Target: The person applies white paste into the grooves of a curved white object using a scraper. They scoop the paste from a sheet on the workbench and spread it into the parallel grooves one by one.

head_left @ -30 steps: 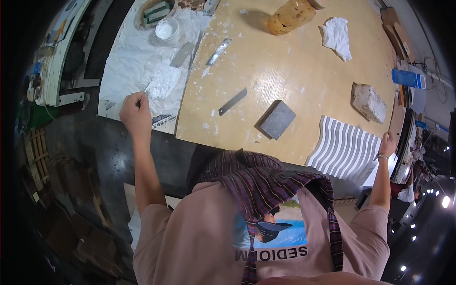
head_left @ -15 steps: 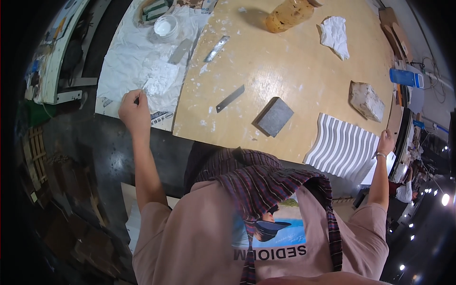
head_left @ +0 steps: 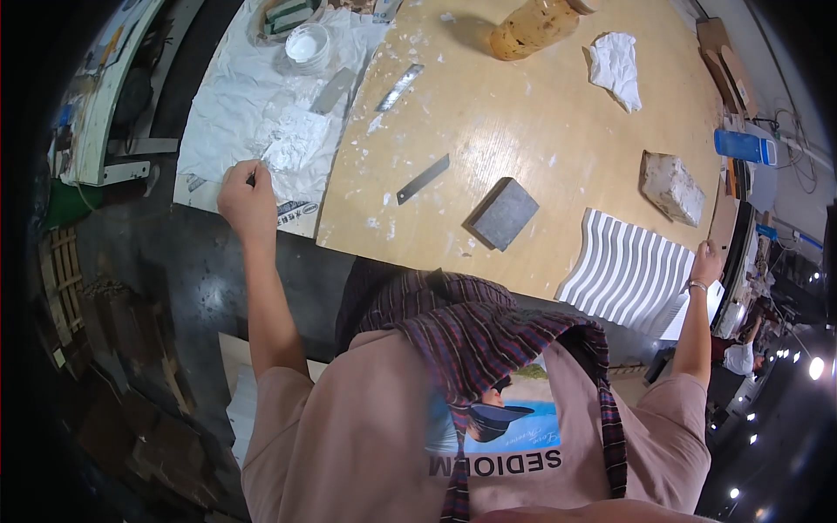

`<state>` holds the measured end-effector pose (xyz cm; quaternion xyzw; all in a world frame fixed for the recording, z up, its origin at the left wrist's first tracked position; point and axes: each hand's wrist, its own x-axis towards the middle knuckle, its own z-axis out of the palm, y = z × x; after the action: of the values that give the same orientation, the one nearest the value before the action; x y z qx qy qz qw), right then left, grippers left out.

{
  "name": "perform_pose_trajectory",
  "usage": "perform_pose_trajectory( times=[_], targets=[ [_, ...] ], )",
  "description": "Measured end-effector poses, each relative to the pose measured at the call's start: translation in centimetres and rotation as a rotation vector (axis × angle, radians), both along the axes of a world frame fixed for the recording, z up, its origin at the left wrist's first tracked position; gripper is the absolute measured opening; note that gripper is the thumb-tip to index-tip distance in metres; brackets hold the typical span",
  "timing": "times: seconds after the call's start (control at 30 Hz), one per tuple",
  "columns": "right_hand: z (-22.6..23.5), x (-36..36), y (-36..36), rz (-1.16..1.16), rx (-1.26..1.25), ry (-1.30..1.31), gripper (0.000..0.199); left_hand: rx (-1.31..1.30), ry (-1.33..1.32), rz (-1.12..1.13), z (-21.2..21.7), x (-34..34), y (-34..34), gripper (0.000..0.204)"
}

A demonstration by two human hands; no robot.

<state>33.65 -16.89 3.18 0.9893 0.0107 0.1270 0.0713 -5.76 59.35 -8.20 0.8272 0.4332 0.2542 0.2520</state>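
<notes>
My left hand [head_left: 248, 202] is closed at the near edge of a wrinkled white sheet [head_left: 218, 118], beside a patch of white paste [head_left: 296, 139]. A small dark bit shows in its curled fingers, too little to name. At the table's right edge my right hand [head_left: 708, 263] is closed, right by the side of a white panel [head_left: 623, 270] with wavy ridges. Whether its fingers grip that panel or something else is hidden. The panel lies at the table's near right corner and overhangs the edge.
A grey block [head_left: 506, 213] and two flat metal blades, one nearer [head_left: 423, 179] and one farther [head_left: 400, 88], lie mid-table. Beyond are a jar of amber liquid [head_left: 534, 30] and a crumpled white cloth [head_left: 615, 71]. A stained block [head_left: 672, 187] sits right; an open white tub [head_left: 308, 46] stands far left.
My left hand has shifted very slightly away from me at the sheet's edge. My right hand and the ridged panel stay practically where they were.
</notes>
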Motion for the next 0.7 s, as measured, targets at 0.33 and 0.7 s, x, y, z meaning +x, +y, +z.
perform_pose_trajectory(
  times=[0.33,0.7],
  targets=[
    [0.0,0.1,-0.3,0.026,0.027,0.004,0.034,0.041,0.008,-0.062,-1.1,-0.3,0.1,0.008],
    [-0.1,0.3,-0.8,0.015,0.041,0.009,0.035,-0.223,-0.169,0.034,-2.4,-1.0,0.8,0.012]
  ],
)
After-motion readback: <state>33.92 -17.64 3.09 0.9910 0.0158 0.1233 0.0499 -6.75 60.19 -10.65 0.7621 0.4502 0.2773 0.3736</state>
